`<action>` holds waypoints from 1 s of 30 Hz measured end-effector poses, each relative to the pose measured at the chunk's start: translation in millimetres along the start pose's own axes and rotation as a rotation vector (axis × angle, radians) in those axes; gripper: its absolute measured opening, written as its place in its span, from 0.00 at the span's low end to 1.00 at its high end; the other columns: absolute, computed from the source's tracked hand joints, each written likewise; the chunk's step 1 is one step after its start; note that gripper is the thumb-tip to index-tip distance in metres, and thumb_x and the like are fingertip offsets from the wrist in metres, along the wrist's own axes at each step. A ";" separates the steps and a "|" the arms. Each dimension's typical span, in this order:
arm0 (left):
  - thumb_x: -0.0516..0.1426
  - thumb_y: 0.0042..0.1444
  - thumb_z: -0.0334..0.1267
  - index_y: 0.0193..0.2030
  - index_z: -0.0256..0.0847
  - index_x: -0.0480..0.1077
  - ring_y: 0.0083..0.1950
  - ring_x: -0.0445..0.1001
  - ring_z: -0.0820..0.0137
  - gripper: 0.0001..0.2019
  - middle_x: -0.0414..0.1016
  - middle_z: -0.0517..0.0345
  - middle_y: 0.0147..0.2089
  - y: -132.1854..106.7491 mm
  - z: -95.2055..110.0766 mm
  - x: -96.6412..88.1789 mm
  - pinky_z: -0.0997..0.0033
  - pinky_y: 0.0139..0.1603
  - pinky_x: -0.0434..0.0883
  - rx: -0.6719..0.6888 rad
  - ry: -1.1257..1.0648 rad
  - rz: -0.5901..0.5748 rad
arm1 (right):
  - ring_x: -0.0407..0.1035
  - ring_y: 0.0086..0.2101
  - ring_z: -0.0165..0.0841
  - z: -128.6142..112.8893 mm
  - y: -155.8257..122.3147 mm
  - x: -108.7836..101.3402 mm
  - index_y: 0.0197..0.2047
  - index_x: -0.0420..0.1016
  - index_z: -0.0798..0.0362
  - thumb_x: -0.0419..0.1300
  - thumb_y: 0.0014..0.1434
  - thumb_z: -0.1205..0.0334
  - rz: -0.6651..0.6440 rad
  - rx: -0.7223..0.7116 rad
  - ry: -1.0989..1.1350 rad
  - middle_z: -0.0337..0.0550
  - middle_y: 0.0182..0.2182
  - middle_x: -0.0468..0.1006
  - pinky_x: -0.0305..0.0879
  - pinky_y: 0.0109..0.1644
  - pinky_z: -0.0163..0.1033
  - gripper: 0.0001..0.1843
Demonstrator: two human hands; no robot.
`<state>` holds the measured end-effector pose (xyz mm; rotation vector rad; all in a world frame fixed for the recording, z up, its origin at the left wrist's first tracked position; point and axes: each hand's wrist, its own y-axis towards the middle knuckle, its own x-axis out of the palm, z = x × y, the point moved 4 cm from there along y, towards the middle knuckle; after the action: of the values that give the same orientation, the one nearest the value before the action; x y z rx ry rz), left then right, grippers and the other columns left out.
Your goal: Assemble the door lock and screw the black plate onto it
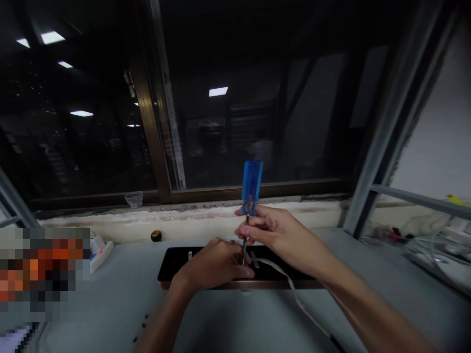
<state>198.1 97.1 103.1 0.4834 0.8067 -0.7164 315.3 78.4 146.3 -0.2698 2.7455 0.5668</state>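
Observation:
A screwdriver with a clear blue handle stands nearly upright over a long black panel with a copper-coloured edge. My right hand has its fingers closed around the metal shaft just below the handle. My left hand rests on the panel, thumb and fingers curled together around the shaft's lower end. Whatever lies between those left fingers is hidden, and so is the screwdriver's tip. A pale cable comes off the panel beside a small light label and runs toward the lower right.
A power strip with a red light lies at the left, by a pixelated patch. Near the wall sits a small dark-and-gold round object; a clear plastic cup stands on the sill. Small black pieces lie in front. Tangled cables are at the right.

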 end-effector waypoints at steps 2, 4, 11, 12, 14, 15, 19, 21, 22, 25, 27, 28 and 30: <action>0.57 0.48 0.40 0.29 0.39 0.71 0.29 0.69 0.75 0.07 0.71 0.64 0.25 2.6 -3.7 1.9 0.80 0.28 0.60 -0.017 -0.008 0.038 | 0.65 0.23 0.29 0.7 1.2 1.3 0.28 0.67 0.54 0.57 0.50 0.61 0.081 0.010 -0.073 0.35 0.19 0.69 0.62 0.29 0.35 0.05; 0.58 0.47 0.38 0.27 0.38 0.71 0.29 0.69 0.74 0.06 0.72 0.63 0.25 4.5 -4.7 1.8 0.79 0.29 0.61 -0.017 0.010 0.088 | 0.64 0.22 0.28 2.1 2.1 2.5 0.24 0.66 0.53 0.58 0.48 0.60 0.165 0.002 -0.120 0.34 0.18 0.68 0.60 0.26 0.34 0.06; 0.52 0.50 0.29 0.35 0.38 0.69 0.36 0.68 0.75 0.07 0.72 0.61 0.35 2.1 6.1 -0.3 0.78 0.37 0.63 0.078 -0.054 0.056 | 0.62 0.20 0.25 10.3 1.6 15.2 0.34 0.67 0.54 0.54 0.52 0.60 -0.176 0.058 0.081 0.34 0.21 0.67 0.60 0.23 0.32 0.07; 0.52 0.50 0.30 0.34 0.38 0.69 0.35 0.68 0.75 0.06 0.72 0.61 0.34 1.8 5.7 0.8 0.78 0.36 0.63 0.069 -0.059 0.027 | 0.62 0.20 0.26 10.5 0.8 15.9 0.34 0.67 0.54 0.53 0.52 0.61 -0.205 0.063 0.072 0.34 0.20 0.67 0.60 0.24 0.32 0.07; 0.55 0.49 0.34 0.33 0.37 0.69 0.33 0.68 0.74 0.05 0.71 0.62 0.31 2.5 2.1 3.4 0.78 0.32 0.63 0.017 -0.066 0.000 | 0.62 0.20 0.27 10.1 1.1 13.8 0.26 0.66 0.53 0.54 0.51 0.60 -0.121 0.046 -0.053 0.34 0.18 0.66 0.58 0.24 0.33 0.06; 0.56 0.48 0.36 0.33 0.37 0.69 0.32 0.67 0.74 0.06 0.71 0.62 0.30 3.3 -0.3 4.0 0.77 0.31 0.62 -0.015 -0.072 0.017 | 0.61 0.20 0.27 9.4 1.7 11.7 0.22 0.64 0.53 0.56 0.50 0.60 -0.028 0.029 -0.151 0.34 0.17 0.65 0.57 0.23 0.33 0.09; 0.57 0.46 0.35 0.30 0.37 0.69 0.32 0.68 0.73 0.05 0.72 0.61 0.29 6.9 -4.1 3.1 0.76 0.31 0.63 -0.059 -0.116 0.128 | 0.59 0.19 0.27 7.9 3.3 8.8 0.19 0.57 0.51 0.61 0.45 0.56 0.199 0.032 -0.322 0.34 0.16 0.64 0.53 0.21 0.33 0.15; 0.55 0.47 0.31 0.30 0.37 0.69 0.31 0.68 0.74 0.03 0.71 0.62 0.29 6.7 -1.0 0.7 0.77 0.32 0.64 -0.035 -0.140 0.144 | 0.61 0.19 0.26 9.7 3.9 12.3 0.28 0.62 0.52 0.58 0.48 0.56 0.078 0.063 -0.139 0.34 0.21 0.68 0.55 0.20 0.33 0.10; 0.54 0.48 0.30 0.31 0.37 0.69 0.32 0.68 0.75 0.04 0.71 0.62 0.29 5.8 1.6 -0.8 0.77 0.33 0.64 -0.013 -0.150 0.140 | 0.61 0.19 0.26 9.8 3.7 14.3 0.33 0.63 0.52 0.57 0.49 0.57 -0.009 0.065 -0.036 0.35 0.23 0.69 0.56 0.20 0.32 0.09; 0.52 0.50 0.30 0.33 0.37 0.69 0.34 0.68 0.75 0.05 0.71 0.61 0.32 2.4 7.5 -3.2 0.78 0.35 0.63 0.027 -0.160 0.077 | 0.61 0.20 0.25 8.7 1.6 16.0 0.37 0.65 0.52 0.52 0.54 0.60 -0.174 0.048 0.079 0.34 0.24 0.67 0.58 0.22 0.32 0.08; 0.54 0.49 0.34 0.32 0.36 0.69 0.32 0.67 0.75 0.05 0.71 0.62 0.30 1.4 6.8 -1.2 0.78 0.32 0.62 -0.001 -0.152 0.016 | 0.61 0.21 0.26 8.4 1.4 13.6 0.30 0.66 0.53 0.51 0.54 0.62 -0.132 0.027 0.001 0.34 0.21 0.66 0.57 0.23 0.32 0.05; 0.55 0.48 0.36 0.31 0.36 0.69 0.30 0.67 0.75 0.05 0.70 0.63 0.29 1.5 5.1 0.1 0.78 0.30 0.62 -0.025 -0.148 0.003 | 0.61 0.21 0.26 8.0 1.6 12.4 0.27 0.65 0.53 0.52 0.53 0.63 -0.085 0.014 -0.053 0.34 0.20 0.66 0.57 0.24 0.32 0.05; 0.57 0.46 0.37 0.29 0.36 0.69 0.29 0.66 0.76 0.06 0.70 0.64 0.27 2.8 1.2 1.9 0.79 0.28 0.60 -0.069 -0.141 0.029 | 0.61 0.21 0.26 5.5 2.0 10.7 0.23 0.64 0.53 0.54 0.51 0.64 0.027 -0.027 -0.168 0.34 0.19 0.66 0.56 0.25 0.33 0.06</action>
<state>201.7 97.5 102.6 0.3775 0.6883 -0.6855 306.3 81.2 138.5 -0.1835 2.5850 0.6049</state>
